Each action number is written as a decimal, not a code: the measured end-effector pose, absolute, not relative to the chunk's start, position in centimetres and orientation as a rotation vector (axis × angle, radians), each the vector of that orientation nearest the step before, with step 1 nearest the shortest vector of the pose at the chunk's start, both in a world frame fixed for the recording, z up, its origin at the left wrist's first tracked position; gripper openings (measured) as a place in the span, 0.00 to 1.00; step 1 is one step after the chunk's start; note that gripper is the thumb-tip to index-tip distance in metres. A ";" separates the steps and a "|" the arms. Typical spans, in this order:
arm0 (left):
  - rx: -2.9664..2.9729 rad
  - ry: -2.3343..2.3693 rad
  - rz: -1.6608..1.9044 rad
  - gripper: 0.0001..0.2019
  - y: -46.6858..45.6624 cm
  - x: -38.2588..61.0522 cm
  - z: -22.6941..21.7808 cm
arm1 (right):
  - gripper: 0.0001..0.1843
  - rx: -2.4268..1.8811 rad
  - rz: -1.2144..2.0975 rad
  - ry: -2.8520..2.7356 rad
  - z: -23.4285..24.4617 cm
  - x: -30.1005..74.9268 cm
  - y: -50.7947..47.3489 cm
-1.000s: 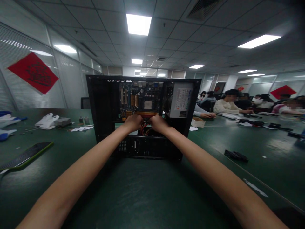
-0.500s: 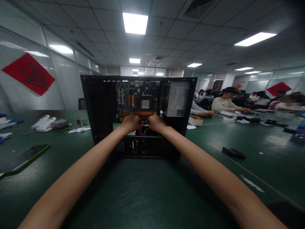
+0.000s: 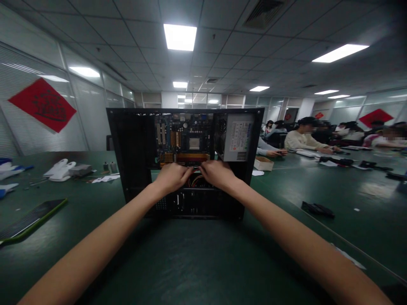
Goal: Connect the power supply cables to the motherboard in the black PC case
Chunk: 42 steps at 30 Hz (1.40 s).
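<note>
At frame centre the computer case [image 3: 133,152] is stood on the table [image 3: 190,262], open side forward, so the motherboard [image 3: 184,137] is exposed. The left hand [image 3: 171,178] and right hand [image 3: 218,173] are curled fingertip to fingertip over the red cables [image 3: 194,181] beneath it; any pinch cannot be told.

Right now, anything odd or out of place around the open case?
Nothing damaged or spilled. Loose red and yellow cables bunch between left hand and right hand inside the case; a white scrap lies on the table.
</note>
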<state>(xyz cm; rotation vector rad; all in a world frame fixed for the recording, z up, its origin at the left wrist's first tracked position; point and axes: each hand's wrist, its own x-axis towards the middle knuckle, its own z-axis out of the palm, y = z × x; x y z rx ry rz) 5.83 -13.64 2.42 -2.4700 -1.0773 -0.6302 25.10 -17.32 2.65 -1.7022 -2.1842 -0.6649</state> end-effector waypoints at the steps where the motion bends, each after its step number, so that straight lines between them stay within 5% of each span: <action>1: -2.460 -1.028 -0.587 0.32 -14.2 6.0 2.1 | 0.23 -1.665 -0.748 -2.207 2.4 25.6 -17.9; 8: -2.433 -0.840 -0.473 0.31 -15.5 6.9 1.2 | 0.22 -1.105 -1.397 -2.327 1.2 30.3 -21.1; 13: -2.432 -0.761 -0.528 0.30 -14.4 6.5 1.3 | 0.21 -0.667 -1.529 -2.461 1.1 33.5 -22.1; 23: -2.421 -0.841 -1.088 0.31 -8.3 4.0 0.1 | 0.25 -0.583 -1.452 -2.332 -0.1 31.2 -20.0; 35: -2.432 -1.245 -1.678 0.32 -3.1 1.5 0.3 | 0.37 -1.026 -1.292 -2.472 0.6 22.8 -21.3; 42: -2.349 -1.458 -1.850 0.32 -0.2 -1.8 0.5 | 0.31 -1.091 -1.053 -2.568 1.1 14.3 -22.2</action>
